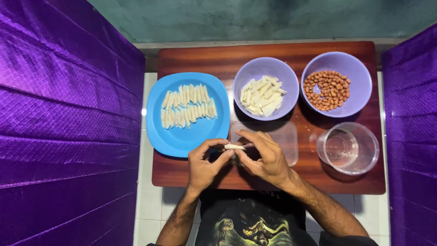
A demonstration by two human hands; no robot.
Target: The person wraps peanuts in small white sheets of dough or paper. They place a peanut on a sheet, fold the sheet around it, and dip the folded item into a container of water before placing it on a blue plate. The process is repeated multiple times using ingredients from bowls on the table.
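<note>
Held piece: pale dough roll, long axis running 9 to 3 o'clock, above the table's near edge.
Left hand: fingertips pinching its 9 o'clock end.
Right hand: pinching the 3 o'clock end, equally near.
Blue plate: at 11 o'clock.

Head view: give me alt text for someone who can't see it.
Both hands, left hand and right hand, pinch a small white strip over a wooden table. Beyond lie a blue plate of rolled pieces and bowls of strips and peanuts.
</note>
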